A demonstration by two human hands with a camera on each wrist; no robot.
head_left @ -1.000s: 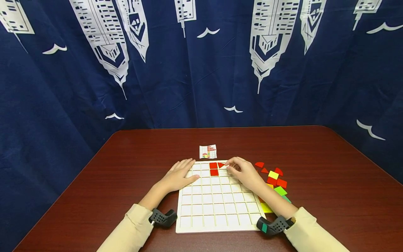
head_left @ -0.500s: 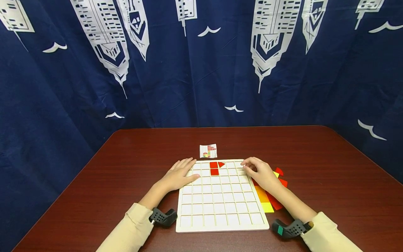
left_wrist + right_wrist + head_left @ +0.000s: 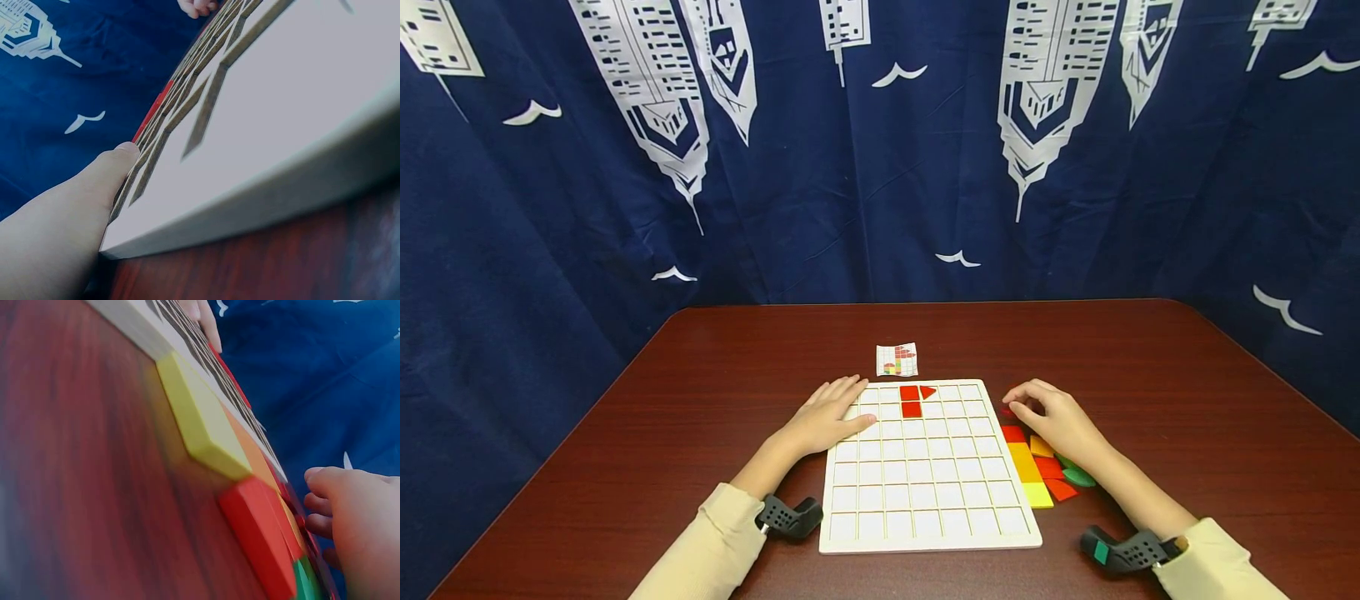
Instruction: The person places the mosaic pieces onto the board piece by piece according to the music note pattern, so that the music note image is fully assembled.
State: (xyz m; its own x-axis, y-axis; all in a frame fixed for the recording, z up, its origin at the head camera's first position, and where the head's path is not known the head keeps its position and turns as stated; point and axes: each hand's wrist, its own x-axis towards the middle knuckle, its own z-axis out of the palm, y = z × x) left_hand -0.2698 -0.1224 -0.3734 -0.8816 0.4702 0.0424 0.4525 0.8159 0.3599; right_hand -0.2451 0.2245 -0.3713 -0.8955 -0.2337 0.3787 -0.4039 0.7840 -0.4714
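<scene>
A white gridded board (image 3: 925,475) lies on the table. Two red square blocks (image 3: 911,409) sit one below the other near its top, with a red triangle block (image 3: 928,392) right of the upper one. My left hand (image 3: 823,421) rests with straight fingers on the board's upper left edge. Beyond the board's right side, my right hand (image 3: 1052,417) hovers over loose blocks, its fingers loosely bent and nothing seen between them. A red block (image 3: 1006,410) shows just below its fingertips; the hand hides part of the pile.
Yellow (image 3: 1037,495), orange (image 3: 1022,462), red and green blocks (image 3: 1078,477) lie against and beside the board's right edge. A small printed pattern card (image 3: 897,360) lies behind the board. A dark blue curtain (image 3: 850,208) hangs behind the table (image 3: 760,350).
My right hand has moved from the red triangle block on the board rightward to the loose blocks, uncovering the board's right side. The left hand stays where it was.
</scene>
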